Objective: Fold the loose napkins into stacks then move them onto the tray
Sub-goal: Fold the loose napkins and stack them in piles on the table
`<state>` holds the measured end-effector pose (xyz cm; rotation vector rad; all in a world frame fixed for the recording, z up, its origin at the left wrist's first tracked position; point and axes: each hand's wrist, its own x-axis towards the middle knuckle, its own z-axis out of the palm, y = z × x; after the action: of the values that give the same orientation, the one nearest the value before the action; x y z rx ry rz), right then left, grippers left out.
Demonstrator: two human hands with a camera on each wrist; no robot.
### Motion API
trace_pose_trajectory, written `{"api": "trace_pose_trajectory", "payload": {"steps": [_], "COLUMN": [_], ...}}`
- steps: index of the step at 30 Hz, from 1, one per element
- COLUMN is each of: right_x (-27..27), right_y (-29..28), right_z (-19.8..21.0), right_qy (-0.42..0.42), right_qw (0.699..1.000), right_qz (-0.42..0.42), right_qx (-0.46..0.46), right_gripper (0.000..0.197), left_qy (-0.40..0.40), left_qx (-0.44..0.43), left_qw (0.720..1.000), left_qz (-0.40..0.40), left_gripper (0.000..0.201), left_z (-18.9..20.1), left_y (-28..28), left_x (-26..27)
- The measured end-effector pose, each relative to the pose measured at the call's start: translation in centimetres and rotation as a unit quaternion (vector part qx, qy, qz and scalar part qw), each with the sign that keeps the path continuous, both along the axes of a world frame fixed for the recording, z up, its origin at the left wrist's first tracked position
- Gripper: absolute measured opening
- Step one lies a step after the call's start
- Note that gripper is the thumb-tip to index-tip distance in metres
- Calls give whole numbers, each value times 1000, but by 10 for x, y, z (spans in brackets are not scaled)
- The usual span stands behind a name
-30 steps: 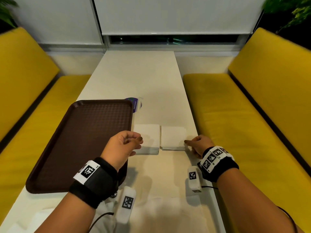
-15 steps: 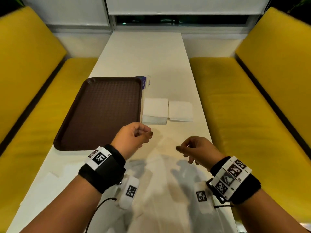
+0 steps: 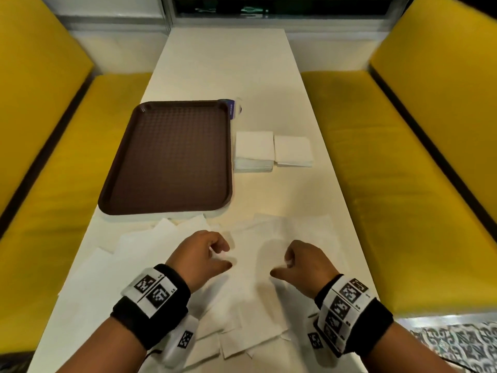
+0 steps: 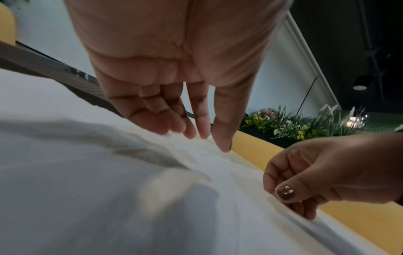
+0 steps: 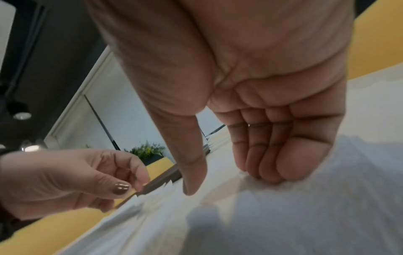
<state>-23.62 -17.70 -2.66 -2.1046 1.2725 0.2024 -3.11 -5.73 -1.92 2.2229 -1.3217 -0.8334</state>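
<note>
Several loose white napkins [image 3: 242,297] lie spread over the near end of the table. Both hands hover low over them. My left hand [image 3: 228,257] has relaxed fingers pointing down, tips at the paper [image 4: 207,141], with nothing between them. My right hand [image 3: 279,265] has its thumb held apart from loosely curled fingers that touch a napkin [image 5: 226,184]. Farther off, two folded napkin stacks stand side by side on the table, a thick one [image 3: 254,152] and a thin one [image 3: 293,152]. The brown tray [image 3: 172,205] lies left of them with nothing on it.
A small blue-and-white packet [image 3: 235,109] sits at the tray's far right corner. Yellow benches [image 3: 403,170] run along both long sides of the narrow white table [image 3: 228,63]. A window sill closes the far end.
Both hands drew back from the folded stacks toward me and now sit over the loose napkins. The view has tilted down, bringing those napkins into sight.
</note>
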Motion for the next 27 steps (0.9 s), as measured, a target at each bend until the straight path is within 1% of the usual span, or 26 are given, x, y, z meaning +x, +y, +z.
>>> {"api": "trace_pose_trajectory", "payload": {"steps": [4,8,11,14,17,19,20,23,24,27], "right_x": [7,8,8,7,8,7,6,1,-1,-6], "right_y": [8,11,16,19,18,19,19,17,16,13], "right_z": [0,1,1,1,6,11,16,36,44,68], "right_qy": [39,46,17,-19,-41,-68,-83,-128,-140,-204], "right_qw": [999,999,998,994,995,994,992,987,985,972], "right_qz": [8,-22,-64,-102,-92,-89,-93,-101,-102,-116], "right_qx": [-21,-7,-1,12,11,5,3,-9,-15,-26], "right_gripper": [35,35,32,36,21,26,28,21,22,26], "left_qy": [-36,-45,-49,-54,-56,-56,-56,-55,-52,-21], "left_qx": [48,48,38,28,24,22,23,28,28,0], "left_qw": [997,996,996,995,995,994,994,993,993,997], "left_qz": [-45,-60,-70,-78,-84,-89,-92,-104,-103,-74], "left_gripper": [27,35,36,36,36,36,35,33,30,26], "left_z": [-5,-12,-15,-17,-19,-20,-21,-22,-21,-9], "left_y": [8,15,17,16,15,15,15,15,14,13], "left_x": [6,10,11,11,12,13,14,15,15,12]}}
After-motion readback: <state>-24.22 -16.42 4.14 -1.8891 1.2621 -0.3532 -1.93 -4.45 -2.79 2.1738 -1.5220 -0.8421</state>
